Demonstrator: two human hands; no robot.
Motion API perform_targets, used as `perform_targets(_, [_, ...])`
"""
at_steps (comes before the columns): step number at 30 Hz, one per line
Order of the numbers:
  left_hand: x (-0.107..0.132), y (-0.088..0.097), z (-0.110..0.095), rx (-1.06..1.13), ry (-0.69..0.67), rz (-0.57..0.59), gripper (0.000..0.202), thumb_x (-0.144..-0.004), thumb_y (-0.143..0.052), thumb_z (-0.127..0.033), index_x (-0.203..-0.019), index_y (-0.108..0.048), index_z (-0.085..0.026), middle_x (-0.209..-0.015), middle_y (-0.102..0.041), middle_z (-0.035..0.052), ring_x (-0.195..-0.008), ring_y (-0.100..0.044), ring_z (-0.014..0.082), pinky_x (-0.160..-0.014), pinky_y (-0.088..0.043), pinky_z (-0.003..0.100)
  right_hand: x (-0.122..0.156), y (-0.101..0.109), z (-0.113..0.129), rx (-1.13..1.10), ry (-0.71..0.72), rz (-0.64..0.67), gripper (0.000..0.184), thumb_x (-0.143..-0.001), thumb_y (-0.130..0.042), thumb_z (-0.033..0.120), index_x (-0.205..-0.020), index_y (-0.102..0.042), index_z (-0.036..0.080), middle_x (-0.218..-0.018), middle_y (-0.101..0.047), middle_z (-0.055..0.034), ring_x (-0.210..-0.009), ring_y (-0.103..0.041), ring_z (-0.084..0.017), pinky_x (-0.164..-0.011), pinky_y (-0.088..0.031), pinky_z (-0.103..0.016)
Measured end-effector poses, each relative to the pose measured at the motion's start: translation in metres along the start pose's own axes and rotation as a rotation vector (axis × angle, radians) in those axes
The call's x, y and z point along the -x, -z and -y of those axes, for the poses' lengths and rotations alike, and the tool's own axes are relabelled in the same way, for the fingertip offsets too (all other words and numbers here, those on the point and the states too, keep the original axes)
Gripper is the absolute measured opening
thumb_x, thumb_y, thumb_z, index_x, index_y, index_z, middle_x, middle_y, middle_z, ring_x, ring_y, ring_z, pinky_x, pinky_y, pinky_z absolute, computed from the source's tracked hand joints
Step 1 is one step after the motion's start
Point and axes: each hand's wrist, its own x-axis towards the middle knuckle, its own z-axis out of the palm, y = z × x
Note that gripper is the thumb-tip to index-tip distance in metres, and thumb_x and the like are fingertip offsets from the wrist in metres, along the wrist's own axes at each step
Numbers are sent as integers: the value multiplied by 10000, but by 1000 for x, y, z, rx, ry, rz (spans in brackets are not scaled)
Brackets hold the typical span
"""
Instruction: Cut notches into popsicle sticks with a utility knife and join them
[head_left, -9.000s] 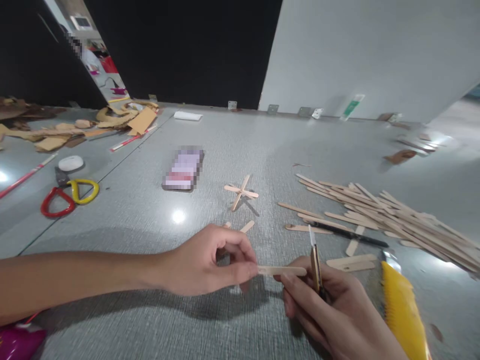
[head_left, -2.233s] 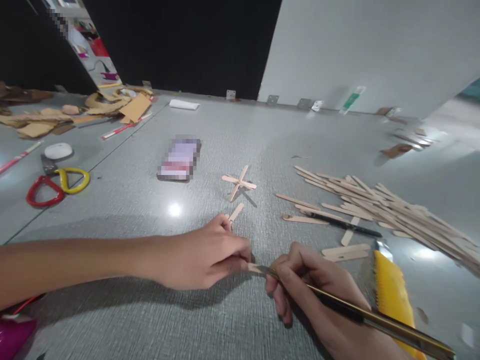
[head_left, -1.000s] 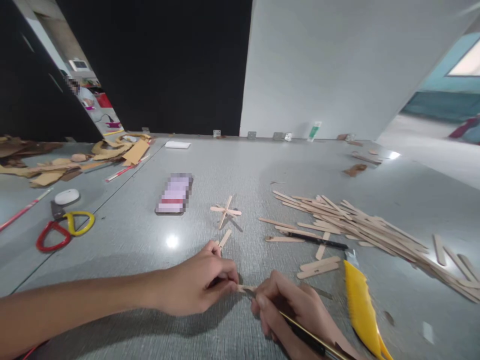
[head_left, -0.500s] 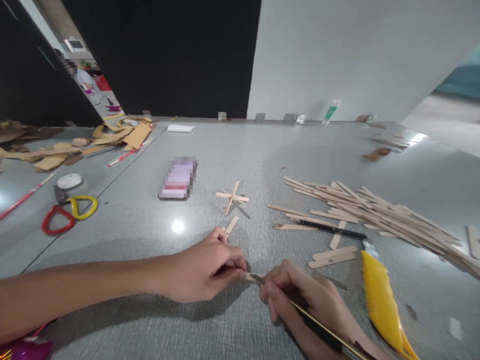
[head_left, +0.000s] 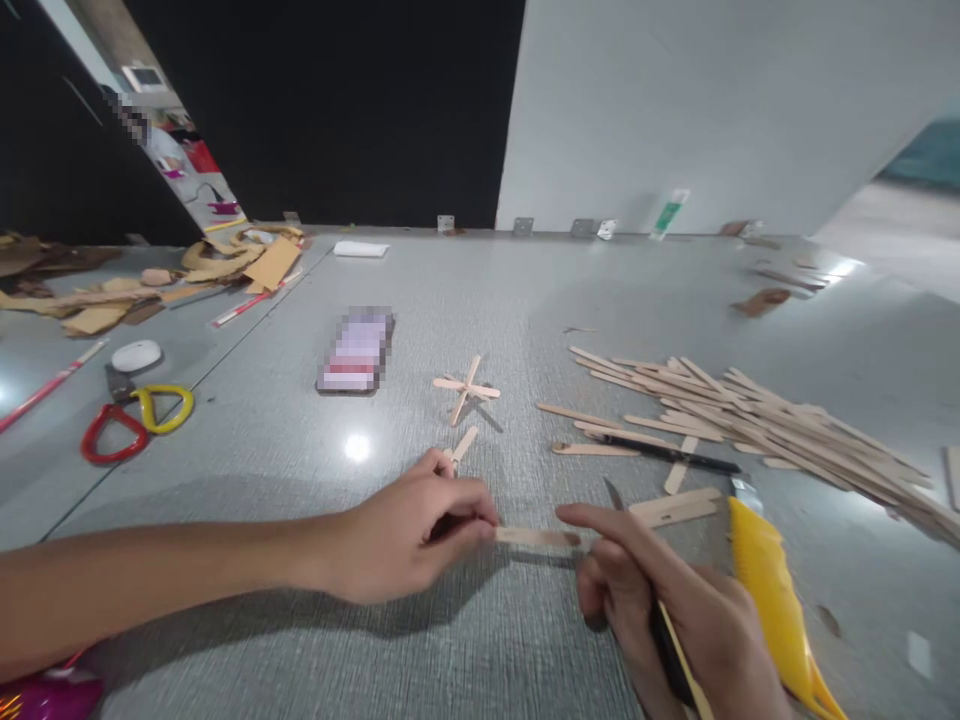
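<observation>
My left hand (head_left: pixel 427 525) pinches one end of a wooden craft stick (head_left: pixel 536 537) just above the grey table. The stick points right, with a darker mark near its free end. My right hand (head_left: pixel 660 590) is closed around a slim craft knife (head_left: pixel 670 650). The knife's blade points up and away, apart from the stick, and my index finger stretches toward the stick's free end. Beyond my left hand lies a short stick piece (head_left: pixel 465 443), partly hidden by the fingers. Farther back are crossed sticks (head_left: pixel 466 388) joined in a star shape.
A heap of craft sticks (head_left: pixel 750 410) spreads at the right, with a black pen-like tool (head_left: pixel 671 453) before it. A yellow cutter (head_left: pixel 772 590) lies beside my right hand. At the left are scissors (head_left: pixel 112 435), a phone (head_left: pixel 356 350) and cardboard scraps (head_left: pixel 247 260).
My right hand has drawn back to the right, and the knife blade has come off the stick and turned upward. More of the stick shows. My left hand stays in place.
</observation>
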Motion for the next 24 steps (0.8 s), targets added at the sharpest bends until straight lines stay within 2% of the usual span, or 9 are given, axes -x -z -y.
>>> perform_targets(1, [1,0,1,19,7,-48,199,-1084,-511,-302,-973,-655,-220,-723,-603,-22,-824,-527,191,-862,-424,358,-1,-1,-2,23,14,12,334,-1155,-407,391,-1096,-708,259,-517,-573,84,-376,-535,-114,-434,-435,-217])
perform_targets(3, [2,-1,3,49,17,-118,215,-1082,-520,-318,-956,-664,-221,-776,-623,-5,-856,-534,194,-823,-430,336,-3,-2,-4,10,33,78,307,-1137,-463,382,-989,-694,245,-528,-537,81,-388,-522,-113,-435,-423,-223])
perform_targets(6, [4,-2,4,54,-24,-152,198,-1078,-534,-310,-968,-675,-225,-771,-628,2,-883,-541,200,-784,-438,312,-6,0,-1,-50,86,165,289,-1110,-502,291,-845,-604,240,-578,-503,74,-425,-466,-103,-441,-390,-225])
perform_targets(8, [4,-5,5,32,-101,-182,135,-1068,-561,-278,-1014,-672,-225,-756,-647,-11,-873,-560,190,-825,-445,322,-7,2,1,-83,119,216,282,-1097,-495,231,-829,-585,236,-606,-493,70,-459,-460,-104,-464,-387,-229])
perform_targets(11, [4,-10,6,-18,-261,-256,59,-1042,-625,-226,-1096,-647,-216,-758,-678,-45,-757,-575,141,-919,-437,349,-8,5,5,-97,141,268,320,-1092,-474,205,-779,-529,242,-610,-463,73,-482,-455,-105,-490,-386,-240])
perform_targets(14, [4,-13,8,-59,-383,-294,40,-1051,-616,-172,-1050,-626,-211,-765,-692,-65,-655,-565,96,-935,-427,343,-9,7,7,-98,142,357,354,-1100,-450,214,-749,-467,254,-606,-439,77,-482,-416,-107,-484,-381,-250])
perform_targets(17, [4,-15,10,-82,-427,-298,110,-1072,-557,-132,-1016,-620,-204,-750,-693,-64,-626,-564,89,-913,-437,335,-10,9,8,-84,141,408,371,-1107,-424,271,-740,-479,262,-602,-493,48,-497,-444,-133,-488,-402,-277])
perform_targets(20, [5,-15,10,-93,-448,-303,135,-1070,-511,-110,-1036,-613,-191,-776,-702,-38,-646,-571,104,-912,-459,348,-12,12,9,-100,93,376,435,-1120,-381,366,-725,-533,264,-576,-554,9,-500,-514,-163,-497,-438,-298])
perform_targets(24, [4,-15,10,-67,-392,-300,179,-1064,-465,-77,-1024,-599,-189,-812,-721,-21,-661,-581,106,-911,-477,347,-14,16,11,-216,-107,437,532,-1129,-373,472,-659,-492,252,-531,-536,22,-470,-514,-142,-477,-423,-264])
